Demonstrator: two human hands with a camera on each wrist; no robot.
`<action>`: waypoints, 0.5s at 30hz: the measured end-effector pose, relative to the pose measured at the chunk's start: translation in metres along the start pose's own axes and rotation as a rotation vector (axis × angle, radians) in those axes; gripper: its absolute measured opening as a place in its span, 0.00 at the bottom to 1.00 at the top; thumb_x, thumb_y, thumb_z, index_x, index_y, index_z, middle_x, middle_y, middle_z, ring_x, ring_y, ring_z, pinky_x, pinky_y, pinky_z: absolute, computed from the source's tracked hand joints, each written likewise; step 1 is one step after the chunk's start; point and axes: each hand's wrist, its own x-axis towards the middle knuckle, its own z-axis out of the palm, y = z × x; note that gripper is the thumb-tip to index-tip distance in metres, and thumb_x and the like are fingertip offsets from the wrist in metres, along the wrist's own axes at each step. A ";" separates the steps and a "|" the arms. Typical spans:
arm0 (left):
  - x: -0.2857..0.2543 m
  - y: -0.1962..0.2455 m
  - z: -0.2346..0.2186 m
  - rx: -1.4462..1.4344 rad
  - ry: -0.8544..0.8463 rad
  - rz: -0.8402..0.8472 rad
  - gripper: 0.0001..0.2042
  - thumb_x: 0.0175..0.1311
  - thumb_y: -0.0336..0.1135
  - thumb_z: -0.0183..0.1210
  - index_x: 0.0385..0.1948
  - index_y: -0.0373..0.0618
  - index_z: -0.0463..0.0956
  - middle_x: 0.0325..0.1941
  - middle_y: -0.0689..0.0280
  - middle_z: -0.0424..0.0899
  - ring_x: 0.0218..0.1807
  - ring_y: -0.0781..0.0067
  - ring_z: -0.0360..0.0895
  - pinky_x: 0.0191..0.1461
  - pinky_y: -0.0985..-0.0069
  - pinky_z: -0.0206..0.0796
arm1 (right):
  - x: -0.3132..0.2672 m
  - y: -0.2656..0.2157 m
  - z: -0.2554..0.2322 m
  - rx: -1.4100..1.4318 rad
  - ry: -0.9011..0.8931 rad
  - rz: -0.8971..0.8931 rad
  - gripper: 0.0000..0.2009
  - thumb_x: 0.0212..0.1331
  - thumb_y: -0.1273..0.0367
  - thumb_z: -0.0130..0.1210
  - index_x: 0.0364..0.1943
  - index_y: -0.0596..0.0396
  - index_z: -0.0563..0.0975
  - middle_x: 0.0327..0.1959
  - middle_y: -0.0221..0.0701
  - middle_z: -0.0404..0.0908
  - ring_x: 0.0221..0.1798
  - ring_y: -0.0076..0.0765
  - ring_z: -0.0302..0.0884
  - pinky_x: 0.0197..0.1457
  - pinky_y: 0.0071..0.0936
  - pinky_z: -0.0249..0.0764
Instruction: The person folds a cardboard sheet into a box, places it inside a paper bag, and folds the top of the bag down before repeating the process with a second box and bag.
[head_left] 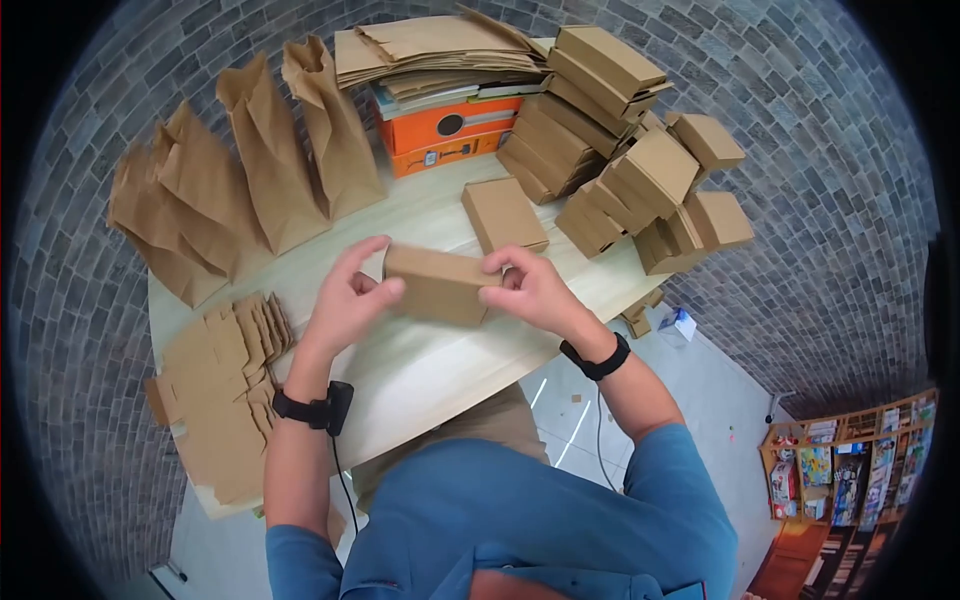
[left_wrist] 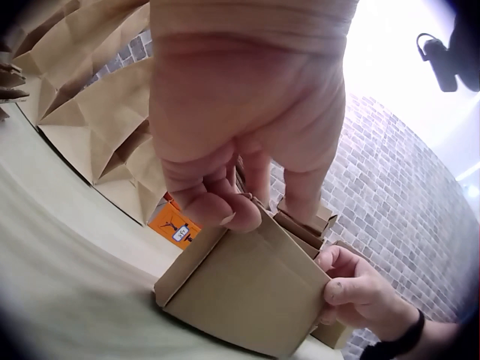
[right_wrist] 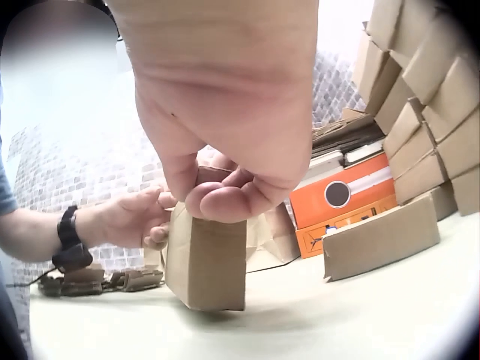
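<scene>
A small brown cardboard box [head_left: 437, 287] is held between both hands above the middle of the table. My left hand [head_left: 350, 297] is at its left end, fingers and thumb bent around the edge; in the left wrist view, fingertips of the left hand [left_wrist: 247, 112] meet the top edge of the box [left_wrist: 244, 289]. My right hand [head_left: 537, 291] pinches the right end with thumb and fingers. The right wrist view has the right hand's curled fingers [right_wrist: 225, 201] on the upper end of the box [right_wrist: 214, 262], its lower end just above the tabletop.
Behind the held box lies another closed box [head_left: 503, 214]. Stacked boxes [head_left: 650, 175] stand at the back right, an orange box [head_left: 450, 125] under flat cardboard at the back, paper bags [head_left: 270, 150] at the back left, and flattened cardboard [head_left: 215, 390] at the left on the table [head_left: 400, 390].
</scene>
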 end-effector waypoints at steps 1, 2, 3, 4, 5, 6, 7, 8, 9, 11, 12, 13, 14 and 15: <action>0.004 -0.002 0.001 -0.029 0.102 -0.026 0.22 0.62 0.36 0.67 0.57 0.37 0.77 0.59 0.64 0.76 0.36 0.82 0.73 0.43 0.81 0.70 | 0.001 0.003 -0.005 -0.012 0.008 -0.002 0.12 0.59 0.74 0.64 0.45 0.55 0.75 0.36 0.28 0.79 0.26 0.20 0.74 0.30 0.19 0.72; 0.008 -0.005 0.003 -0.059 0.204 -0.054 0.24 0.64 0.38 0.67 0.58 0.36 0.75 0.58 0.63 0.76 0.37 0.82 0.73 0.45 0.81 0.70 | 0.003 0.012 -0.011 0.263 0.135 0.057 0.12 0.60 0.73 0.64 0.45 0.54 0.75 0.34 0.26 0.79 0.26 0.20 0.75 0.29 0.19 0.72; 0.012 -0.009 0.005 -0.067 0.201 -0.044 0.24 0.64 0.38 0.67 0.58 0.36 0.75 0.58 0.63 0.76 0.37 0.82 0.73 0.45 0.81 0.70 | 0.005 0.022 -0.018 0.539 0.261 0.112 0.11 0.62 0.73 0.63 0.45 0.53 0.74 0.31 0.25 0.79 0.25 0.20 0.76 0.27 0.19 0.72; 0.015 -0.016 0.009 -0.016 0.155 -0.051 0.24 0.64 0.39 0.67 0.59 0.36 0.75 0.58 0.63 0.76 0.38 0.81 0.74 0.46 0.80 0.71 | 0.007 0.034 -0.029 0.552 0.341 0.151 0.09 0.64 0.72 0.61 0.45 0.52 0.73 0.32 0.25 0.79 0.27 0.21 0.79 0.27 0.20 0.75; 0.018 -0.021 0.013 0.036 0.109 -0.058 0.25 0.65 0.40 0.66 0.59 0.36 0.74 0.58 0.63 0.76 0.39 0.79 0.75 0.47 0.79 0.71 | 0.008 0.038 -0.036 0.544 0.346 0.147 0.09 0.64 0.72 0.61 0.45 0.52 0.73 0.32 0.25 0.79 0.27 0.21 0.79 0.27 0.20 0.75; 0.020 -0.025 0.016 0.033 0.107 -0.051 0.25 0.65 0.40 0.66 0.59 0.36 0.74 0.58 0.63 0.76 0.39 0.79 0.75 0.47 0.79 0.71 | 0.008 0.042 -0.042 0.656 0.403 0.180 0.08 0.66 0.72 0.60 0.44 0.51 0.73 0.32 0.26 0.79 0.28 0.22 0.79 0.27 0.19 0.76; 0.022 -0.028 0.021 0.013 0.043 -0.096 0.24 0.65 0.40 0.66 0.59 0.37 0.75 0.57 0.62 0.77 0.40 0.78 0.75 0.49 0.77 0.71 | 0.008 0.048 -0.048 0.771 0.461 0.212 0.07 0.67 0.71 0.59 0.44 0.51 0.73 0.32 0.26 0.79 0.28 0.22 0.80 0.27 0.19 0.77; 0.024 -0.030 0.026 -0.006 -0.021 -0.141 0.24 0.65 0.40 0.66 0.59 0.37 0.75 0.56 0.62 0.77 0.41 0.77 0.76 0.50 0.76 0.72 | 0.009 0.056 -0.052 0.801 0.470 0.216 0.05 0.68 0.70 0.57 0.43 0.51 0.73 0.34 0.26 0.79 0.28 0.23 0.80 0.28 0.19 0.79; 0.025 -0.032 0.030 -0.009 -0.023 -0.135 0.24 0.65 0.40 0.66 0.59 0.37 0.75 0.56 0.62 0.77 0.41 0.77 0.76 0.50 0.76 0.72 | 0.010 0.065 -0.055 0.796 0.474 0.212 0.05 0.68 0.70 0.57 0.43 0.51 0.73 0.34 0.26 0.79 0.28 0.23 0.80 0.28 0.19 0.79; 0.024 -0.035 0.038 -0.070 -0.054 -0.182 0.23 0.64 0.40 0.66 0.57 0.37 0.76 0.55 0.60 0.78 0.44 0.75 0.77 0.52 0.74 0.73 | 0.012 0.070 -0.057 0.830 0.488 0.251 0.05 0.69 0.70 0.57 0.43 0.52 0.74 0.35 0.26 0.79 0.31 0.24 0.81 0.31 0.20 0.80; 0.024 -0.037 0.040 -0.074 -0.052 -0.182 0.23 0.64 0.40 0.66 0.57 0.37 0.76 0.55 0.60 0.78 0.44 0.75 0.77 0.52 0.74 0.73 | 0.013 0.074 -0.057 0.825 0.486 0.252 0.05 0.69 0.70 0.57 0.43 0.52 0.74 0.35 0.26 0.79 0.31 0.24 0.81 0.31 0.20 0.80; 0.023 -0.039 0.041 -0.045 -0.069 -0.189 0.23 0.64 0.40 0.66 0.57 0.37 0.76 0.55 0.59 0.78 0.45 0.74 0.77 0.53 0.74 0.73 | 0.016 0.074 -0.054 0.824 0.535 0.272 0.07 0.69 0.70 0.57 0.45 0.54 0.73 0.35 0.26 0.78 0.32 0.25 0.80 0.32 0.22 0.79; 0.023 -0.040 0.040 -0.016 -0.085 -0.195 0.23 0.64 0.40 0.66 0.56 0.37 0.76 0.55 0.58 0.78 0.46 0.73 0.78 0.53 0.73 0.73 | 0.018 0.074 -0.052 0.822 0.583 0.291 0.09 0.68 0.69 0.57 0.47 0.56 0.72 0.35 0.27 0.77 0.33 0.26 0.79 0.33 0.24 0.77; 0.022 -0.042 0.040 -0.017 -0.081 -0.195 0.23 0.64 0.40 0.66 0.56 0.37 0.76 0.55 0.58 0.78 0.46 0.73 0.78 0.53 0.73 0.73 | 0.019 0.076 -0.051 0.820 0.579 0.290 0.09 0.68 0.69 0.57 0.47 0.56 0.72 0.35 0.27 0.77 0.33 0.26 0.79 0.33 0.24 0.77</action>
